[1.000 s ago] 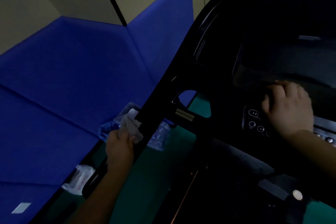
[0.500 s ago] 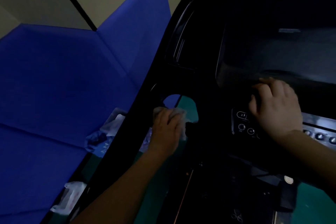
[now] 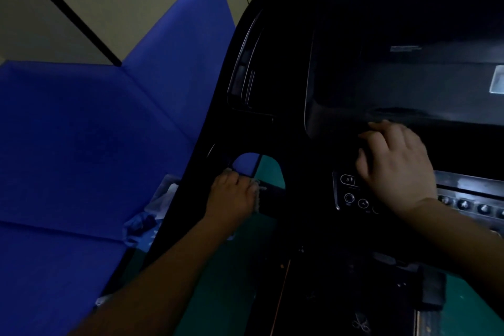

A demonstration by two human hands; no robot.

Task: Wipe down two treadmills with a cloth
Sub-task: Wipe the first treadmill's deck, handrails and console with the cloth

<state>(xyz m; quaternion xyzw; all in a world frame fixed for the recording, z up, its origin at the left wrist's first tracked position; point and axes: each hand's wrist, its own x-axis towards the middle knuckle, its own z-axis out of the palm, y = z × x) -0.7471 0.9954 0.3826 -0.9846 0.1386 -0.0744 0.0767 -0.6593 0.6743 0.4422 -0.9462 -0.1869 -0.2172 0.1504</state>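
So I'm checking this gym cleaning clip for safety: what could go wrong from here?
1. The right hand rests on the treadmill console right over the lit control buttons; leaning on it might press one and possibly start the machine.
2. The left hand holds the cloth against the dark frame by the opening; a loose edge hangs free and could snag.
3. The scene is very dim, so missed patches are likely.

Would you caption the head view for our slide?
Left hand wipes treadmill frame with cloth; right hand rests on console.
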